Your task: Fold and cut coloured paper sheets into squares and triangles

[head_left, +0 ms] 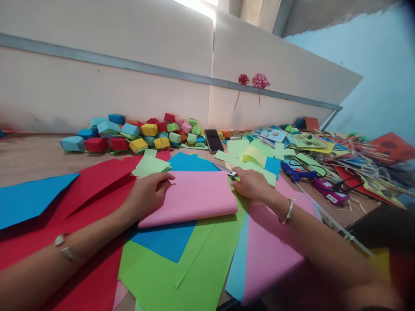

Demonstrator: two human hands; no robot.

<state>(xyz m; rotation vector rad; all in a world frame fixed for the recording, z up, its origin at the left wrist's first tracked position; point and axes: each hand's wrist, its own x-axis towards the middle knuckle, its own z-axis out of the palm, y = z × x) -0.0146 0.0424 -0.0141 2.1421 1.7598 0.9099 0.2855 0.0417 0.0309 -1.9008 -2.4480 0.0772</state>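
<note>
A folded sheet of pink paper lies in front of me, its fold toward me. My left hand grips the paper's left side, thumb and fingers closed near the top left corner. At the top right corner, my right hand is closed around what look like scissors. Their thin metal blade points left along the paper's far edge; the handle is mostly hidden in my fingers. Under the pink paper are a blue sheet and green sheets.
Several folded paper boxes are heaped by the wall beside a phone. Red sheets lie left, more pink paper right. Farther right are a blue glue gun, a purple device and piled paper crafts.
</note>
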